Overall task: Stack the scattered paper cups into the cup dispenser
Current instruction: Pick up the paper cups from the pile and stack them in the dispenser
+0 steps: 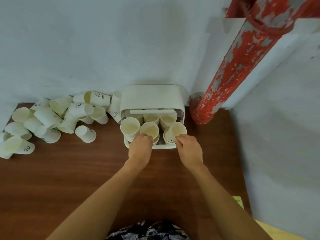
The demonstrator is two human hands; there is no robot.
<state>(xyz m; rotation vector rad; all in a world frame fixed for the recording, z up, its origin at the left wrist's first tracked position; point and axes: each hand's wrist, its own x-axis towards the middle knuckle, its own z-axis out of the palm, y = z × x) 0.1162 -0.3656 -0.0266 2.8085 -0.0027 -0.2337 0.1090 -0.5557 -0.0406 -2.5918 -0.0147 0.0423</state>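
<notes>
While both hands work at the dispenser (152, 99), head view only. Left hand (140, 147) pinching the rim of the middle cup (149, 129); right hand (189, 148) pinching the rim of the tilted cup (178, 129) at 3 o'clock from it. Drawer (164, 146) pulled out, holding upright stacks. Loose pile (52, 118) lying on the table (86, 170) at 9 o'clock from the dispenser.

Likely faults: tilted cup seating crooked and jamming its stack; thin rims crushing under a hard pinch; overfilled stacks blocking drawer closure.

Legible print: "HELLO", partly cut off, on two cups (102, 97) near the dispenser. Other marks too small to read.
</notes>
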